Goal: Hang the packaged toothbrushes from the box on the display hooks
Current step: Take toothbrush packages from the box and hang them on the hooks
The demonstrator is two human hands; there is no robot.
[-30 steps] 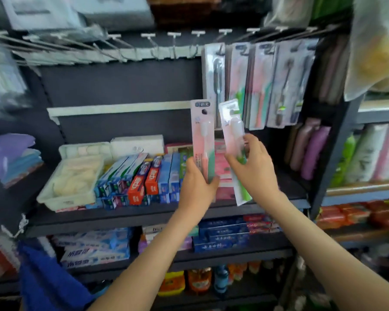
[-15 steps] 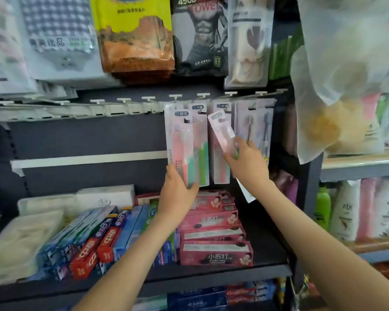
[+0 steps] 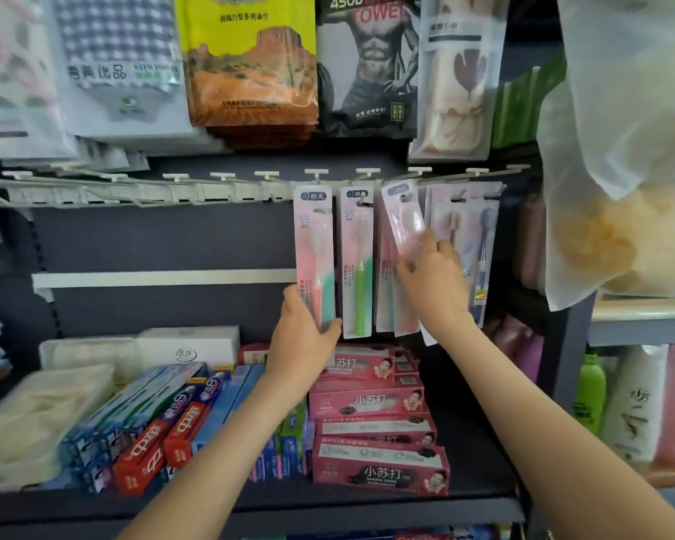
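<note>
My left hand [image 3: 303, 341] grips the bottom of a pink-and-teal packaged toothbrush [image 3: 314, 251], held upright with its top at the row of white display hooks [image 3: 227, 181]. My right hand [image 3: 435, 282] pinches a pink packaged toothbrush [image 3: 404, 220], tilted left, its top hole up at a hook. A green toothbrush pack [image 3: 357, 263] hangs between the two. More toothbrush packs [image 3: 480, 243] hang to the right, partly behind my right hand. The box is not in view.
Hooks left of the packs hang bare. Towel packages [image 3: 250, 64] hang above. Toothpaste boxes [image 3: 371, 430] and white containers [image 3: 36, 418] fill the shelf below. A translucent bag [image 3: 624, 150] hangs at the right beside shelves of bottles [image 3: 593, 387].
Both hands rose from shelf height to the hook row, each carrying its pack. The view tilted upward, and the right pack's top now meets a hook.
</note>
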